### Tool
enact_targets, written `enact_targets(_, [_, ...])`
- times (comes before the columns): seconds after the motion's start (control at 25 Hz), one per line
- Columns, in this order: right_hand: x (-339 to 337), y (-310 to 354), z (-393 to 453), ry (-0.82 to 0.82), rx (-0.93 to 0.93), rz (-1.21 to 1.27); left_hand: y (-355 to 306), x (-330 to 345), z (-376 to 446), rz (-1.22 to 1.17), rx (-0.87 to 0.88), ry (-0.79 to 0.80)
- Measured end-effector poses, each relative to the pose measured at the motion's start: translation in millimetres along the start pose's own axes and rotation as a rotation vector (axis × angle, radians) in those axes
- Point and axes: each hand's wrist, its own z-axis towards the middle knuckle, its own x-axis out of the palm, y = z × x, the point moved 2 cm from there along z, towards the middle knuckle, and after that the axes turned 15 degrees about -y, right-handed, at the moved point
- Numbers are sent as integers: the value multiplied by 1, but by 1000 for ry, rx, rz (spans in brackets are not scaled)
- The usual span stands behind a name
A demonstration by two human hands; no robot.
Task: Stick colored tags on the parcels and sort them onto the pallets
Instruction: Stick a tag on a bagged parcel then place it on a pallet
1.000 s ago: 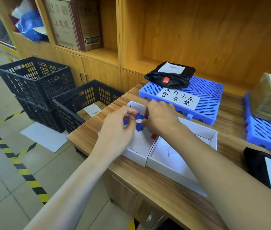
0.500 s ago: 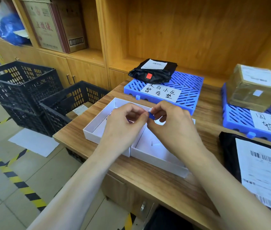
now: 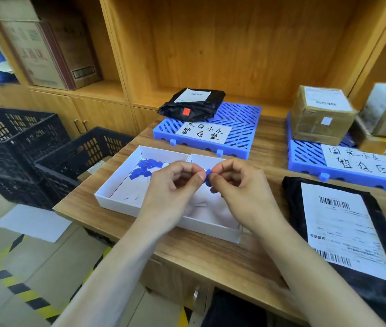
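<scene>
Risk: small blue paper tag, pinched between both hands (left, right) at frame centre, may curl, self-stick or drop into white cardboard tray.

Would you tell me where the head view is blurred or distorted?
Head view: sharp at the centre, where both hands, left hand and right hand, pinch the blue tag; smeared at the cardboard boxes upper left; wide-angle bending of the shelf uprights at the edges.
</scene>
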Motion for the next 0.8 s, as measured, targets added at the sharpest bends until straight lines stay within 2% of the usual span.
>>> enact_targets(0.12, [-7, 4, -2, 5, 79, 104, 0, 4, -3, -159, -185, 22])
enact_targets(0.32, [-12, 6, -3, 5, 124, 147, 1, 10, -1, -307, -385, 92])
enact_targets(0.4, [-14, 5, -4, 1, 120, 156, 1, 12, -2, -294, -393, 115])
enact_targets(0.6, [-19, 3, -2, -32, 117, 118, -2, 13, -3, -194, -288, 132])
enact_targets(0.8, [-23, 4, 0, -26, 97, 104, -2, 14, -4, -246, -352, 162])
